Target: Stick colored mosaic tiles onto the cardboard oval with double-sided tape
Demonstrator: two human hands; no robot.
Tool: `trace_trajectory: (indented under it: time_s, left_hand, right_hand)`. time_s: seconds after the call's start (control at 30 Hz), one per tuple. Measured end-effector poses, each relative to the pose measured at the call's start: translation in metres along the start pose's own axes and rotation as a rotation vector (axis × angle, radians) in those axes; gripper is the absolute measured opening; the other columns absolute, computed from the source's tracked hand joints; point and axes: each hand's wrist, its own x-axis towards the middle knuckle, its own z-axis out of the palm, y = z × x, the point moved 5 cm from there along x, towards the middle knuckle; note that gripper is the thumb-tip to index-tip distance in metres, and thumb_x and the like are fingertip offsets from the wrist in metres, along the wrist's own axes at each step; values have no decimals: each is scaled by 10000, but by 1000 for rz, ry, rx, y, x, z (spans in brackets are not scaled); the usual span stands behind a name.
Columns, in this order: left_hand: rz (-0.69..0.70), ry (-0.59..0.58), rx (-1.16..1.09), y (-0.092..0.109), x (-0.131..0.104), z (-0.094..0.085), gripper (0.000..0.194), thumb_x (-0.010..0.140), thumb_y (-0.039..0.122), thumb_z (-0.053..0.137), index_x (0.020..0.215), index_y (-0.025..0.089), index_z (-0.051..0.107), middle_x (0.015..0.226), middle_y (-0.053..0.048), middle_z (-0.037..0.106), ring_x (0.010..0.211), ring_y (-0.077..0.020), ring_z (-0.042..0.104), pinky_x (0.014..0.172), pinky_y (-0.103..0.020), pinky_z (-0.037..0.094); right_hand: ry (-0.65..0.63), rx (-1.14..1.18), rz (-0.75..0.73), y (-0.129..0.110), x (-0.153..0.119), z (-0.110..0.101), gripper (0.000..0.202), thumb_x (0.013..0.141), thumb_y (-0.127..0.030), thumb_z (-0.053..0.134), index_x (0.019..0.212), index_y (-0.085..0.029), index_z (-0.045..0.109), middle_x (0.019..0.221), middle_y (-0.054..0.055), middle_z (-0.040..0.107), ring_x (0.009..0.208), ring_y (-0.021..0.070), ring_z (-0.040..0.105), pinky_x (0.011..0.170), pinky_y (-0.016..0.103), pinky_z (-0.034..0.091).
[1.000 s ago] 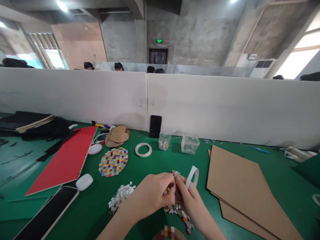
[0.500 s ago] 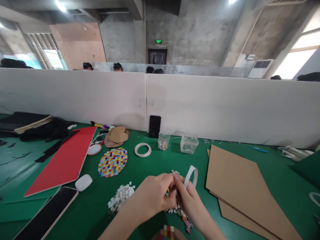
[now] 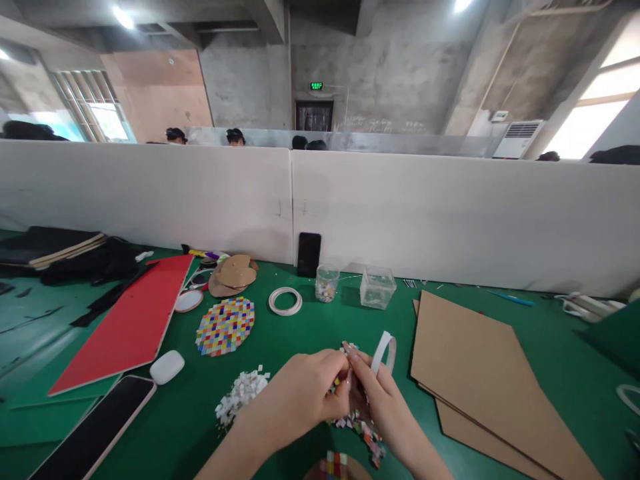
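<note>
My left hand (image 3: 313, 387) is closed, its fingertips pinched against those of my right hand (image 3: 375, 387) over a heap of coloured tiles (image 3: 367, 437). What the left fingertips hold is too small to name. A white strip (image 3: 384, 352) curls up in a loop from my closed right hand. Left of my hands lies a pile of white bits (image 3: 242, 395). At the bottom edge, a round brown board (image 3: 355, 469) carries rows of coloured tiles (image 3: 333, 463), partly out of view.
A tiled mosaic disc (image 3: 226, 325), a white ring (image 3: 285, 301), a cup (image 3: 327, 284) and a clear box (image 3: 378, 287) stand or lie beyond my hands. Brown boards (image 3: 480, 360) are right; a red board (image 3: 125, 320) and phone (image 3: 95, 430) are left.
My fingers have shifted slightly, and the white strip has moved a little to the right. The rest of the table looks the same.
</note>
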Motion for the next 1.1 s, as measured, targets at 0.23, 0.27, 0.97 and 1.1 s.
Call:
trace_trajectory:
  time_s: [0.23, 0.27, 0.97, 1.1]
  left_hand:
    - [-27, -8, 6, 1, 1, 0, 76, 795, 150, 430, 739, 174, 476, 670, 32, 505, 569, -101, 431, 528, -219, 273]
    - [-31, -9, 6, 1, 1, 0, 77, 794, 152, 430, 739, 174, 478, 667, 32, 505, 566, -101, 431, 526, -219, 273]
    - [-3, 4, 66, 1, -1, 1, 112, 827, 165, 410, 754, 176, 494, 692, 18, 536, 575, -109, 462, 527, -222, 279]
    - [-15, -7, 60, 2, 0, 0, 92, 812, 157, 425, 747, 174, 489, 694, 21, 536, 583, -108, 469, 531, -220, 290]
  right_hand:
    - [-70, -53, -10, 1, 1, 0, 419, 678, -586, 607, 622, -178, 524, 575, -46, 387, 549, 100, 353, 489, 190, 326]
    - [-76, -61, -17, -1, 1, 0, 416, 684, -583, 603, 622, -178, 529, 578, -43, 397, 555, 103, 361, 496, 192, 336]
    - [-44, 42, 45, 2, 1, 1, 431, 586, -584, 672, 604, -185, 509, 539, -58, 368, 502, 91, 318, 459, 192, 299]
    - [-60, 9, 4, -2, 1, 3, 438, 600, -585, 661, 576, -188, 476, 530, -61, 339, 504, 94, 318, 457, 194, 298]
